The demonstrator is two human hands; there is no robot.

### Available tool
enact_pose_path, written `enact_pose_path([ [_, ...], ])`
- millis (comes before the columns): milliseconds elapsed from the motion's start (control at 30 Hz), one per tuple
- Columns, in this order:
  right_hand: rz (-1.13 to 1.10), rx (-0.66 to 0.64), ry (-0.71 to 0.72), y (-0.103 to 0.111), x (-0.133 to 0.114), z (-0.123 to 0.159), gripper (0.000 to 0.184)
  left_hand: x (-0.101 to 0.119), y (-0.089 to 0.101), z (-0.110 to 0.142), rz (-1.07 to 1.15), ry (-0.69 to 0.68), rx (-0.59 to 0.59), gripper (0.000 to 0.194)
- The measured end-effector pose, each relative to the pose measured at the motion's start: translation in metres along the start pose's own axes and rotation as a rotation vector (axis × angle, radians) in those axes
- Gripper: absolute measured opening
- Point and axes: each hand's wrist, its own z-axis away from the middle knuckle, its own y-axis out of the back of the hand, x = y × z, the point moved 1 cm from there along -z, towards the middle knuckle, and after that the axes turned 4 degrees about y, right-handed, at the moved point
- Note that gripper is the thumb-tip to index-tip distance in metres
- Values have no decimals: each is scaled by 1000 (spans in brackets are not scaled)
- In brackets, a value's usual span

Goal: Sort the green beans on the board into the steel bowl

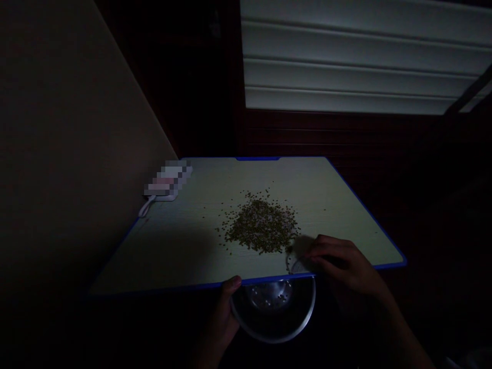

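Note:
A heap of small brownish grains [263,225] lies on a pale table top with a blue edge [346,205]. Just below the table's near edge, my left hand [223,320] grips the rim of a round metal bowl [273,310], thumb over the rim; a few grains lie in the bowl. My right hand [342,264] rests on the table at the right of the heap, fingers curled at the near edge above the bowl. What those fingers hold, if anything, is too dim to make out.
A white device with a cord [167,184] sits at the table's far left corner. A beige wall [65,154] rises on the left. Behind the table are dark panels and a bright slatted window [346,56]. The room is very dark.

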Motion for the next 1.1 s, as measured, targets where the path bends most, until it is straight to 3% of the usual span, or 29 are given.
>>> enact_pose_path([
  [200, 28, 37, 10, -2, 2, 0, 16, -2, 5, -2, -3, -15, 0, 9],
  [533, 30, -15, 88, -1, 4, 0, 19, 0, 0, 0, -24, 29, -11, 11],
  [633, 49, 17, 64, -2, 5, 0, 19, -1, 2, -2, -39, 27, -53, 17],
  [833, 52, -21, 29, -2, 2, -1, 20, -1, 3, -4, -33, 8, -37, 12],
  [1000, 36, 38, 13, -3, 0, -4, 19, 0, -1, -2, -32, 5, -32, 11],
  [1100, 31, -2, 35, -7, -3, -9, 21, 0, -2, -1, -37, 4, -38, 13],
])
